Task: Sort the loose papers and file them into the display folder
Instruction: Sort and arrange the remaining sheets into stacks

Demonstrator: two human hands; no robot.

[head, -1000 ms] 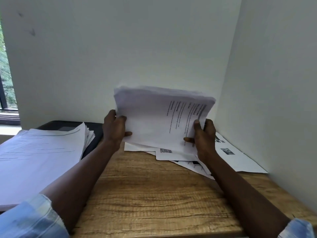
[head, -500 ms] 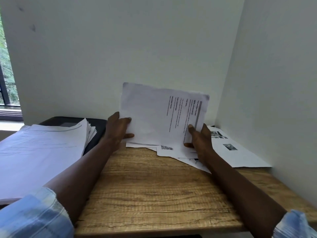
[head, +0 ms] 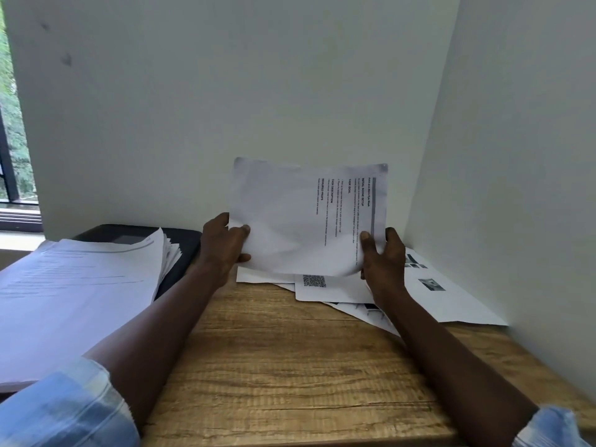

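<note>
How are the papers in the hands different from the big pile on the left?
The held papers stand upright, gripped by the left hand and right hand; the big pile lies flat, untouched. The held papers look thin; the big pile looks much thicker. The held papers' print runs sideways; the big pile's is faint. Both are white printed sheets.

The surface (head: pixel 290 366) lies bare in the near middle. A thick paper stack (head: pixel 80 285) fills the left; loose sheets (head: pixel 451 301) cover the far right corner, hemmed by back wall (head: pixel 225 108) and side wall (head: pixel 522 156).
</note>
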